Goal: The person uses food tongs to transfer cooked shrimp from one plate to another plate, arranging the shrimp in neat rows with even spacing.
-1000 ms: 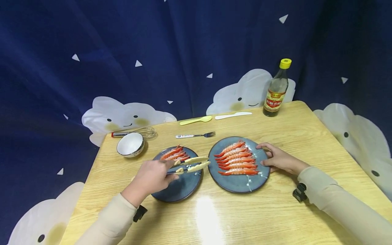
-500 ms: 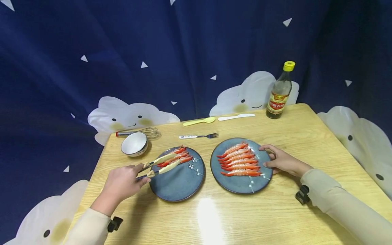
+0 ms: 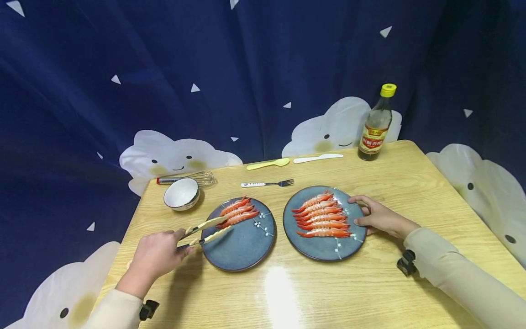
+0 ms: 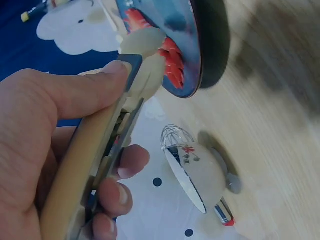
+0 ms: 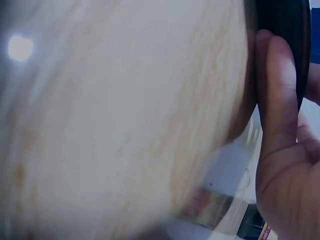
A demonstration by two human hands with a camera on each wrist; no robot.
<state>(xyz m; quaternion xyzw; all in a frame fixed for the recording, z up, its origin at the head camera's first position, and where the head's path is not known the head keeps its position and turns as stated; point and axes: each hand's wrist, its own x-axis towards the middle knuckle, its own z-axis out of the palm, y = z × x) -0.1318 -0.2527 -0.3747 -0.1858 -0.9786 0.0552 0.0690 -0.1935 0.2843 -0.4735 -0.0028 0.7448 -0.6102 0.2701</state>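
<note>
In the head view my left hand [image 3: 158, 253] grips a pair of tongs [image 3: 211, 223] with cream-coloured tips. The tongs are spread apart, reaching over the left blue-grey plate [image 3: 242, 253], their tips beside a few red shrimp [image 3: 238, 212] at its back. The left wrist view shows the thumb pressed on one tong arm [image 4: 75, 175] and the fingers curled round the other. My right hand [image 3: 378, 218] pinches the right edge of a second blue-grey plate [image 3: 312, 249], where several shrimp [image 3: 322, 224] lie in a row. Some fingers are hidden beneath that rim.
Back left, a white bowl [image 3: 181, 194] stands before a whisk [image 3: 203, 178]. A fork [image 3: 267, 183], a yellow spoon [image 3: 269, 163] and a white knife [image 3: 318, 158] lie behind the plates. A yellow-capped bottle [image 3: 375, 130] stands at the back right of the wooden table [image 3: 328, 292].
My left hand has drawn back leftward with the tongs, from the gap between the plates to the left plate's left side. The right hand keeps its hold; the head view has shifted slightly.
</note>
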